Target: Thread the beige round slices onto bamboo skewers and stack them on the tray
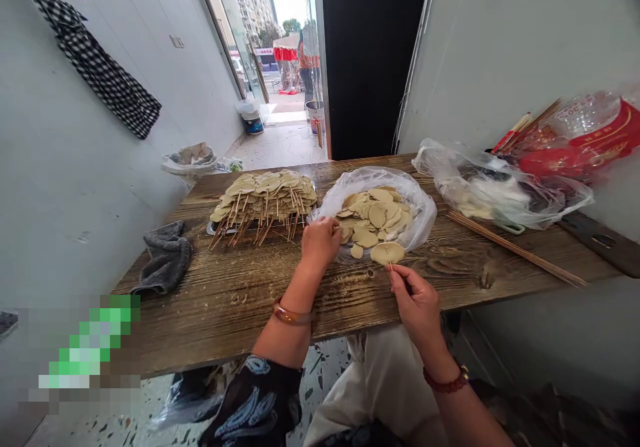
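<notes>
At far left of the work area, a grey cloth [166, 257] is noted on the wooden table [215, 320]. At 10 o'clock from the left hand [320, 241], skewered slices [265, 197] are heaped on a metal tray [211, 229], sticks directed toward the wearer. The left hand is placed at the near-left edge of a clear plastic bag [426, 212], fingers curled; whether anything is pinched cannot be told. Inside the bag, loose thin tan slices [379, 216] are piled. In front of it, one oval slice [388, 253] is carried on a wooden skewer [391, 266], which is gripped between thumb and fingers of the right hand [417, 300]; the slice is located at 11 o'clock from that hand. Light weight, pliability and easy tearing are judged likely; the rim should be supported flat, the stick held close below. At 2 o'clock from the right hand, bare skewers [517, 247] are bundled.
</notes>
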Tool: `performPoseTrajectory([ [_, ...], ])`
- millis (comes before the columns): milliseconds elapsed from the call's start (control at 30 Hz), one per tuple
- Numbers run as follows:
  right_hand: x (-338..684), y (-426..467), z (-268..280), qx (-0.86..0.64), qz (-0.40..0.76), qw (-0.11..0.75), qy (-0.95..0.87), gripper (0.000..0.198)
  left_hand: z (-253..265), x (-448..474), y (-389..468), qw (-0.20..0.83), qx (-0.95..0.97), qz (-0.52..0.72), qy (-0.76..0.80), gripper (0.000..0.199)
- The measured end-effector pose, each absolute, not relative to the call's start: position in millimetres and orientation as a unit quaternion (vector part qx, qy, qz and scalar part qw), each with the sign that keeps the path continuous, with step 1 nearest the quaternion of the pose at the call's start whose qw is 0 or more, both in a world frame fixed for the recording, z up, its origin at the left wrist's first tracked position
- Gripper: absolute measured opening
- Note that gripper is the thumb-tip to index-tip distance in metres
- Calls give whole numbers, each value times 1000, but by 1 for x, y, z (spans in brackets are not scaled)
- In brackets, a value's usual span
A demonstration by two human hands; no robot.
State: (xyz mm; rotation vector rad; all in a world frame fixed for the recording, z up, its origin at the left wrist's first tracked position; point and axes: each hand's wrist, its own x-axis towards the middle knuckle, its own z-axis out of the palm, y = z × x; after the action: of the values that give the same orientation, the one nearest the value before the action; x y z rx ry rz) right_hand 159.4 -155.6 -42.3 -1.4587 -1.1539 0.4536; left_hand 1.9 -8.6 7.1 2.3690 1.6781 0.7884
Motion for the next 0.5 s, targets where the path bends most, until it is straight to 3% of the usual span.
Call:
performPoseTrajectory([
  [133, 160, -156, -43, -619, 200, 579, -491, 26, 8, 2, -6, 307, 712, 427, 465, 15],
  [267, 160, -157, -43, -612, 204, 582, -496, 26, 11, 5, -8, 553, 575, 470, 378, 28],
  [500, 161, -158, -43, -621, 204, 571, -496, 27, 14, 8, -14, 626, 523, 467, 341, 33],
])
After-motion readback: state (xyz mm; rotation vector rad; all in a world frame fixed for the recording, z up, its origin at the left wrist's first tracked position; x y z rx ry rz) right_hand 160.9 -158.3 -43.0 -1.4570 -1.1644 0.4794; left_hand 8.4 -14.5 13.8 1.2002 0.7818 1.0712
